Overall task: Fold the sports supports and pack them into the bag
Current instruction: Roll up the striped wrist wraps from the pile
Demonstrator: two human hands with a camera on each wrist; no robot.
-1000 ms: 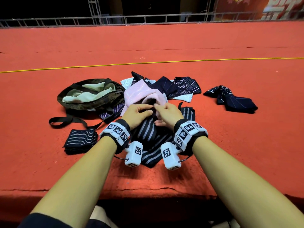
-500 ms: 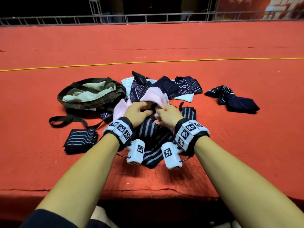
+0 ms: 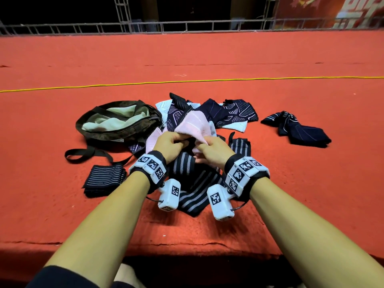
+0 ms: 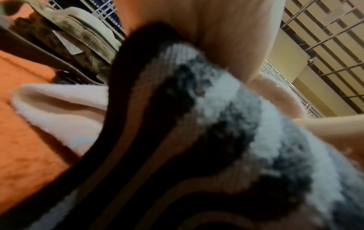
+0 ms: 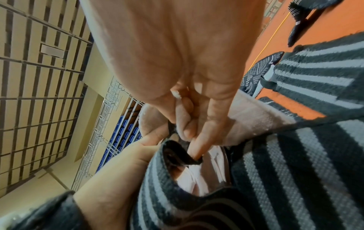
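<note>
Change: since a second ago, both hands have been lifting the pink support off the pile, so its folded edge is now standing higher and the navy patterned supports behind it are showing more.
Left grip: the left hand [image 3: 168, 142] is curling its fingers and thumb round the near edge of the pink support [image 3: 194, 125], clamped on the cloth.
Right grip: the right hand [image 3: 214, 149] is pinching the same pink support from the other side, fingers bunching the fabric; in the right wrist view one fingertip [image 5: 199, 149] is poking down toward the dark cuff of the striped support.
Pink support: it is being held up between the two hands, just above the middle of the pile, with one pale flap trailing down toward the left.
Striped support: a black and grey striped support [image 3: 195, 183] is lying under both wrists, running toward the near edge of the red carpet.
Pile: navy patterned supports [image 3: 228, 113] and a white piece are lying jumbled just behind the hands.
Bag: the bag [image 3: 116, 123], olive with a pale lining, is sitting open to the left of the pile, its strap lying loose on the red carpet [image 3: 291, 59].
Folded piece: a folded pinstriped support [image 3: 104, 179] is lying near the strap, left of the left forearm.
Apart: a dark navy support [image 3: 299, 129] is lying alone, well to the right.
Beyond: a yellow cable [image 3: 187, 81] is running across the carpet.
</note>
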